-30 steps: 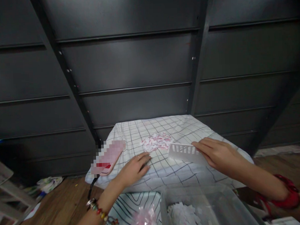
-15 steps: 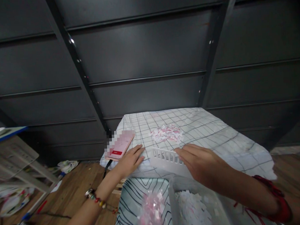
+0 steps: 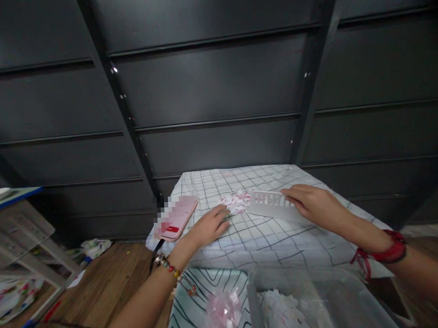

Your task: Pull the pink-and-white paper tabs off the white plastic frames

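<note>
Rising behind everything is one dark panelled wall (image 3: 208,82). Before it stands one surface (image 3: 280,238) under white checked cloth. Nearest are one clear bin (image 3: 251,303), part-filled with shredded paper (image 3: 279,311), and, left of it, one wavy-lined tray (image 3: 202,281) bearing a pink plastic bundle (image 3: 221,311). Two hands: the right hand (image 3: 311,203) pinches one white slotted strip (image 3: 273,207); the left hand (image 3: 209,225), loosely spread, visibly grips nothing. One pink phone (image 3: 181,219) lies left. Between the hands sits one pile of pink-and-white scraps (image 3: 237,202). A brisk push could scatter them; a tilted strip might let some slip beneath. Individually, they are uncountable.
</note>
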`<state>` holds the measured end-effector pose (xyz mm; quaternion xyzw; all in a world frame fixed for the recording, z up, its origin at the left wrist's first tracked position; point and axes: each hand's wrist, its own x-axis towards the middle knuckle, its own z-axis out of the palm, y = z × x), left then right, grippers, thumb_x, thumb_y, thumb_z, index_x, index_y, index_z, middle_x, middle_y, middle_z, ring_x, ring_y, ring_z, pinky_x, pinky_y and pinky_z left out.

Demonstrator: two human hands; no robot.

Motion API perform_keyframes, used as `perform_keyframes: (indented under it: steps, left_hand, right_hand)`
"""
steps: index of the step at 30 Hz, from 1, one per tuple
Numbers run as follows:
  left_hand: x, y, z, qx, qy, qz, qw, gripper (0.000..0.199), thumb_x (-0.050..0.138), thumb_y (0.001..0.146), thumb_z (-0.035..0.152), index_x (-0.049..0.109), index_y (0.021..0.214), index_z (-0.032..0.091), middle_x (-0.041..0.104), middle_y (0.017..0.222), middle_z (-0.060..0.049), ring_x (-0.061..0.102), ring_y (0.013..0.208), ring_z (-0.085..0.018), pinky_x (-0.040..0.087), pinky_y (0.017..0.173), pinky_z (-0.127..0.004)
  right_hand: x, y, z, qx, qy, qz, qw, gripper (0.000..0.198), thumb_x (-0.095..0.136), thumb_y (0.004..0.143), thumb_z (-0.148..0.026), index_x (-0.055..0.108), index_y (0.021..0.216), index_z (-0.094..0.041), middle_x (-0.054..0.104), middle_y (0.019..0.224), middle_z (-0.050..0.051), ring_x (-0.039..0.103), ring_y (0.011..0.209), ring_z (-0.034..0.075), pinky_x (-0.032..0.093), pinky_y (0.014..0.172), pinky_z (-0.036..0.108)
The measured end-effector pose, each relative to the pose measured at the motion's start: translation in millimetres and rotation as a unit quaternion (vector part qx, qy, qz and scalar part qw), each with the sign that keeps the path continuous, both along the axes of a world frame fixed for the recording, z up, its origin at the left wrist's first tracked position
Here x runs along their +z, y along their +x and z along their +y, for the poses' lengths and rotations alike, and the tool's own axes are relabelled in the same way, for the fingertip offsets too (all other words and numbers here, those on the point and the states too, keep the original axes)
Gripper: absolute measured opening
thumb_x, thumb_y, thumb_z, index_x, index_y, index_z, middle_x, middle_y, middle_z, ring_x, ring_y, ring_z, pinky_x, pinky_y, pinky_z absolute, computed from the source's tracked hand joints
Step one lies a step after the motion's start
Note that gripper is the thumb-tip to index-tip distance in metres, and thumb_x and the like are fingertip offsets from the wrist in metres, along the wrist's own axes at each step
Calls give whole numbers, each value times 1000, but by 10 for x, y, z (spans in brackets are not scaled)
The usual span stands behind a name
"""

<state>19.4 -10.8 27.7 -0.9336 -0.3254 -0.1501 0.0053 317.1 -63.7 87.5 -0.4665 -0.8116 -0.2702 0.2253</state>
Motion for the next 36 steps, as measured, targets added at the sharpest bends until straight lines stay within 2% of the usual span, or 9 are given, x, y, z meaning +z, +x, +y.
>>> perform_keyframes:
  steps: [6, 13, 24, 36]
  left_hand:
    - [-62, 81, 105, -54, -2, 19, 998, 38, 34, 91, 32, 45, 122, 14, 47, 130, -9, 42, 120, -17, 33, 103, -28]
    - [-95, 76, 91, -40, -32, 0, 999, 38, 35, 91, 35, 47, 120, 15, 52, 125, -9, 46, 117, -19, 36, 101, -32]
    - [-131, 74, 112, -38, -47, -8, 998, 40, 35, 90, 37, 46, 121, 15, 52, 126, -9, 45, 118, -19, 35, 102, -32]
    - [-79, 85, 63, -38, -48, -15, 998, 37, 36, 90, 36, 48, 119, 16, 54, 125, -7, 46, 117, -18, 36, 101, -31]
  right_hand:
    - [-70, 203, 72, -31, 27, 1, 999, 30, 37, 81, -15, 65, 92, -15, 68, 87, 8, 63, 78, 18, 51, 69, 31]
    - [-104, 275, 82, -40, 28, 6, 999, 31, 36, 83, -18, 65, 92, -14, 68, 87, 10, 64, 79, 19, 52, 68, 32]
    - [-69, 282, 55, -31, 12, 2, 999, 29, 37, 83, -19, 64, 93, -16, 68, 87, 8, 63, 78, 18, 51, 68, 30]
    - [-23, 297, 32, -36, 12, -6, 999, 30, 37, 84, -18, 65, 93, -13, 69, 87, 8, 64, 79, 18, 51, 70, 30]
